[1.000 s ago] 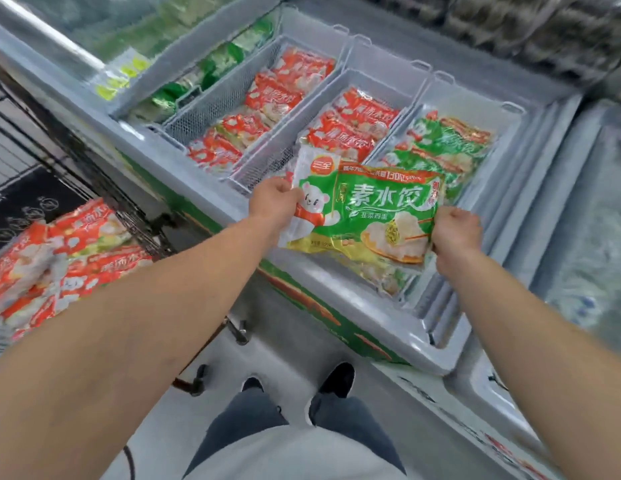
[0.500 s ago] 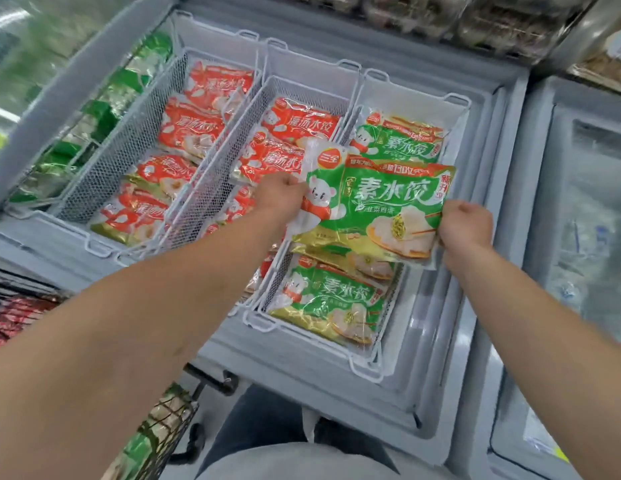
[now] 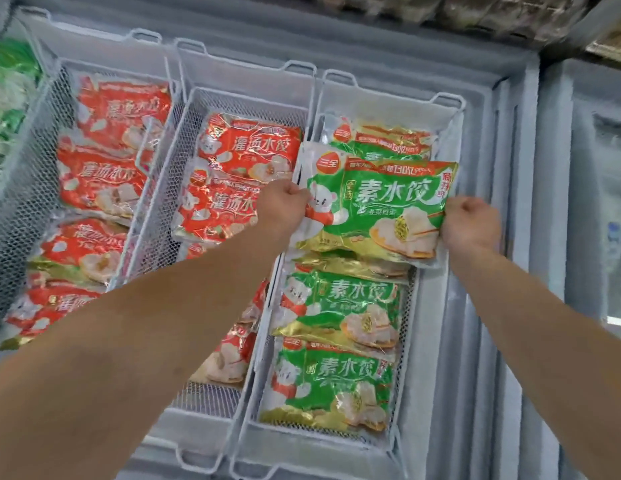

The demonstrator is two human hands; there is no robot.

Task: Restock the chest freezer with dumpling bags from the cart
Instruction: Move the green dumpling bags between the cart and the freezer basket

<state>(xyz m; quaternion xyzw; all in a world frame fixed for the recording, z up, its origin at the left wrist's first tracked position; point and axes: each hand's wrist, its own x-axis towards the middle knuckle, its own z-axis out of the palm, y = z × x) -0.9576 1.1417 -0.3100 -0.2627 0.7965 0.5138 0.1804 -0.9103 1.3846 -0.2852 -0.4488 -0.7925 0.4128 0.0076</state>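
Two bare arms reach over an open chest freezer [image 3: 524, 140]. The left hand [image 3: 283, 206] and right hand [image 3: 470, 225] each grip, fingers curled, one short end of a green dumpling bag [image 3: 378, 209], held flat above the middle of the rightmost wire basket [image 3: 440, 109]. More green bags [image 3: 337, 310] lie in that basket. Red bags [image 3: 250, 147] fill the two baskets to its left.
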